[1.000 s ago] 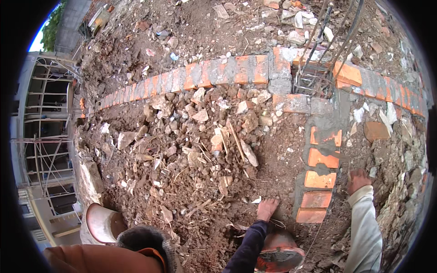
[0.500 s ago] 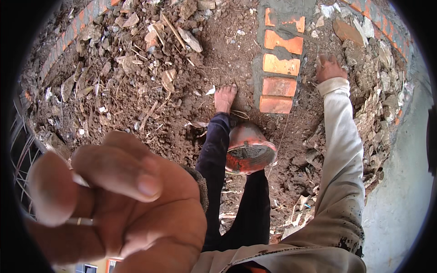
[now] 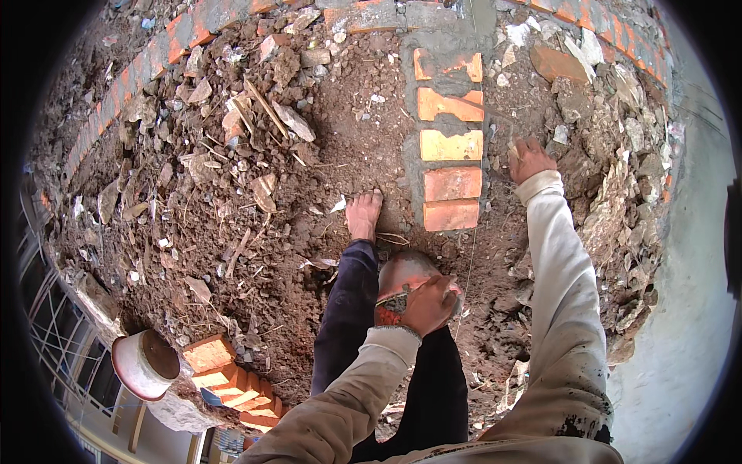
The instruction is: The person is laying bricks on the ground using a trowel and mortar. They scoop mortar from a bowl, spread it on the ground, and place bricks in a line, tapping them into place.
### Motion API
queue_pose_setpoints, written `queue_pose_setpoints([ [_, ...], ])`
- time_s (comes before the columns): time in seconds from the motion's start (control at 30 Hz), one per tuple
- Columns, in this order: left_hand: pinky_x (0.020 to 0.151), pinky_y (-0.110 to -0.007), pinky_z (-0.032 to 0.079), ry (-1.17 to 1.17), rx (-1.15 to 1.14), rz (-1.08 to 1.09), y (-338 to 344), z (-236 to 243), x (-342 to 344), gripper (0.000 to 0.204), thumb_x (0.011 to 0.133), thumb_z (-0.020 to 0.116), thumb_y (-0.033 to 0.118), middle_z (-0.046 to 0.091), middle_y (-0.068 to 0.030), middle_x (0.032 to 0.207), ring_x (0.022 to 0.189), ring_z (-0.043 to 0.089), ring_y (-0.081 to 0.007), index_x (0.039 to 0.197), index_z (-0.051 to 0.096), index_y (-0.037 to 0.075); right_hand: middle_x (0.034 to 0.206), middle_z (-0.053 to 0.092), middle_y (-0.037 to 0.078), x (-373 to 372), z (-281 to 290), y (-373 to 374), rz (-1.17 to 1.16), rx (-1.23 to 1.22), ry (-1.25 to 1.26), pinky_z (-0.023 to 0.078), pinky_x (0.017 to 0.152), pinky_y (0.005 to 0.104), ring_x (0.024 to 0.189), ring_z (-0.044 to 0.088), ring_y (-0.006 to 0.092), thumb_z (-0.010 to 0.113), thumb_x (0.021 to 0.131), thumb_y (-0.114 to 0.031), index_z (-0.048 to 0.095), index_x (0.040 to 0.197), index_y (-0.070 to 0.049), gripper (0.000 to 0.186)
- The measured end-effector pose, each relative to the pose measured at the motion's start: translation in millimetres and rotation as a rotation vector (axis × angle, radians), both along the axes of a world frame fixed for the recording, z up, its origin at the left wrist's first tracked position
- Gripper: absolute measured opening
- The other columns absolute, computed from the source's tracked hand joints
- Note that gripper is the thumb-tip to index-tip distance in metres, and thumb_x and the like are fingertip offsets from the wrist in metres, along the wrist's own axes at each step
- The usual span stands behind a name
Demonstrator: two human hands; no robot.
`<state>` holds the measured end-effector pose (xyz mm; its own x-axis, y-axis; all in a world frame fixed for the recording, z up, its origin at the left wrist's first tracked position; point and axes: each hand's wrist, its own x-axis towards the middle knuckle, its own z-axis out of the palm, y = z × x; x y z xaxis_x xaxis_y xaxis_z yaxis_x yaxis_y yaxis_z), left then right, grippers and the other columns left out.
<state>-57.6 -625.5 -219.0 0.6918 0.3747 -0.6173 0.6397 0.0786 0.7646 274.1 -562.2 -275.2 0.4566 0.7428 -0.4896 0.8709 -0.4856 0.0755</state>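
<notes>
My left hand is at the mouth of a red, mortar-smeared bucket, its fingers curled; it covers most of the opening, and what it grips is hidden. Grey mortar shows beside the knuckles. To the right of a short row of orange bricks set in grey mortar, my right hand is low over the soil. Its fingers are bent together around something pale and small that I cannot make out. A thin string runs down from the near end of the bricks, between my two hands.
My bare foot is on the soil left of the bricks. Rubble and stones cover the left side. Stacked bricks and a white round container stand at lower left. A grey wall borders the right.
My left hand has moved from close in front of the view down to the bucket. My right hand is nearer the brick row's near end, and the view has shifted.
</notes>
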Motion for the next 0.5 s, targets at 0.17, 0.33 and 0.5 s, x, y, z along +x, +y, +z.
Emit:
queue_pose_setpoints([
  [0.17,0.084,-0.042,0.046,0.186,-0.047,0.002,13.7,4.7,9.2,0.034,0.082,0.057,0.023,0.062,-0.0158,0.105,0.097,0.06,-0.0328,0.111,0.059,0.006,0.117,0.053,0.012,14.9,2.8,4.4,-0.058,0.017,0.0,0.048,0.088,0.0451,0.106,0.057,0.0334,0.058,0.083,-0.024,0.05,0.125,-0.017,0.043],
  [0.33,0.088,-0.039,0.045,0.102,-0.123,0.093,9.3,11.6,16.0,0.034,0.085,0.058,0.024,0.062,-0.0167,0.108,0.101,0.06,-0.0313,0.114,0.06,0.005,0.123,0.051,0.013,15.8,24.1,33.0,0.03,-0.136,-0.175,0.043,0.093,0.0491,0.115,0.052,0.0317,0.054,0.083,-0.016,0.05,0.126,-0.018,0.042],
  [0.5,0.083,-0.041,0.047,0.082,-0.069,0.142,7.8,11.6,16.6,0.036,0.082,0.056,0.023,0.063,-0.0176,0.102,0.094,0.061,-0.0333,0.114,0.06,0.007,0.125,0.049,0.013,22.1,25.2,46.4,0.083,-0.213,-0.192,0.043,0.094,0.049,0.115,0.051,0.0319,0.057,0.084,-0.021,0.048,0.129,-0.021,0.046],
])
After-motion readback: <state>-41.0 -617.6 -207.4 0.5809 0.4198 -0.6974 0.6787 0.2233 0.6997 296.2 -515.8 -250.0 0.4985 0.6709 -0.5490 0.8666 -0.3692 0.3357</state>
